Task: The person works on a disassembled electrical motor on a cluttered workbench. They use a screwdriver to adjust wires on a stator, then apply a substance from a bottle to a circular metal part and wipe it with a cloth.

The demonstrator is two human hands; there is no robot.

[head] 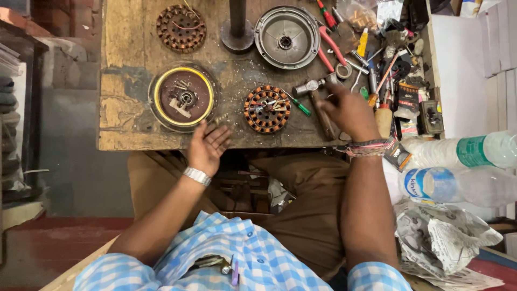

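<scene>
step: reaching for hammer (312, 86) on table (124, 54), beside copper-wound stator (267, 109) | right hand (349, 112) fingers spread over handle, not yet closed | left hand (207, 145) open, empty | next (judged): firm handle grip

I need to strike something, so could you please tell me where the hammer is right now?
In the head view, the hammer lies on the bench right of centre, under the right hand, just right of the copper stator.

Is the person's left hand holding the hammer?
No. The left hand is open and empty at the workbench edge, while the hammer lies under the right hand.
</scene>
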